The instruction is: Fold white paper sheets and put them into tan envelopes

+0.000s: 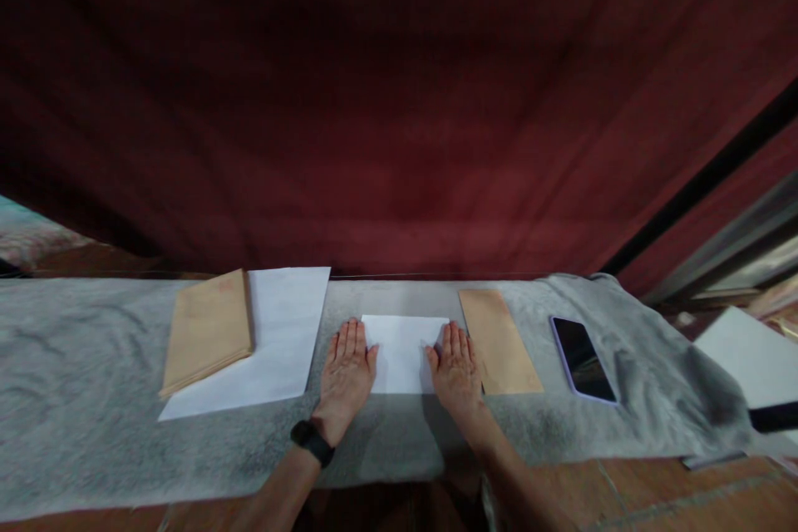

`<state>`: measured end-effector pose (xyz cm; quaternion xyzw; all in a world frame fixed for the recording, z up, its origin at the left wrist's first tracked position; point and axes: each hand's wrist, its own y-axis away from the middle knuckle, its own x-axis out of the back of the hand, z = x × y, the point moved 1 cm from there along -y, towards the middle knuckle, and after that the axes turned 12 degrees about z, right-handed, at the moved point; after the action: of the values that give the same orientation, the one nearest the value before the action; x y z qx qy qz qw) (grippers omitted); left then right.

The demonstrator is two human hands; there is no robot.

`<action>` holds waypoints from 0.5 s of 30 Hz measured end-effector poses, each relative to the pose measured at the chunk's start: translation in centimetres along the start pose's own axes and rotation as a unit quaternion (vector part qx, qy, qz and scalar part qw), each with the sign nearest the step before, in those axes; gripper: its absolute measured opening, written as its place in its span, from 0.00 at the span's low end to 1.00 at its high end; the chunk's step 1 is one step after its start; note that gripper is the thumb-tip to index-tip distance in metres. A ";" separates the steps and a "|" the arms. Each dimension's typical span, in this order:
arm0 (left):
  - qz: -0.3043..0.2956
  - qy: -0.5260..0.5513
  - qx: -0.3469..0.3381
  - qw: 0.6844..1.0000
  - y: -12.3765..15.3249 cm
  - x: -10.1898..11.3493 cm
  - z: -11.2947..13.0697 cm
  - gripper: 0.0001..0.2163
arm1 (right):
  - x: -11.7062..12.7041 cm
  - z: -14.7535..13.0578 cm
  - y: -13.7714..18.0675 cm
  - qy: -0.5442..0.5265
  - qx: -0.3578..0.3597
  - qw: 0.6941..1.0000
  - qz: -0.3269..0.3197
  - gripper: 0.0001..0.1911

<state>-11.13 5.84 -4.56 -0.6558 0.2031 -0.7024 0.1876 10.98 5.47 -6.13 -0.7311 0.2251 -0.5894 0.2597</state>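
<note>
A white sheet of paper [402, 357] lies flat in front of me on a grey cloth. My left hand [347, 366] rests palm down over its left edge, fingers stretched out and pointing away from me. Over the right edge lies my right hand [456, 367], also flat, with the thumb on the paper. Just right of that hand is a single brown envelope [502, 345]. On the left, a stack of brown envelopes [209, 328] sits on top of larger white sheets [287, 332]. A dark wristband [312, 442] is on my left wrist.
A phone [583, 359] with a purple case lies face up on the right of the grey cloth [81, 399]. Behind the cloth hangs a dark red curtain [399, 141]. A white board-like object [745, 357] stands at the far right, above the tiled floor [648, 490].
</note>
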 end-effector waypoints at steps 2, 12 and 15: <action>0.023 0.010 -0.001 1.000 0.0 0.5 0.9 0.28 | 0.6 -0.5 -0.2 -0.009 0.006 1.000 -0.015 0.33; -0.024 0.090 -0.128 0.987 3.1 0.3 5.8 0.28 | 1.5 -4.6 1.1 -0.112 0.078 0.986 -0.100 0.27; -0.024 0.085 -0.120 0.989 3.1 0.3 5.2 0.27 | 1.5 -3.8 1.4 -0.094 0.090 0.988 -0.083 0.27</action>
<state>-5.94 2.84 -5.64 -0.6165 0.2852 -0.7302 0.0730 7.56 3.00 -5.26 -0.7733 0.0846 -0.5550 0.2947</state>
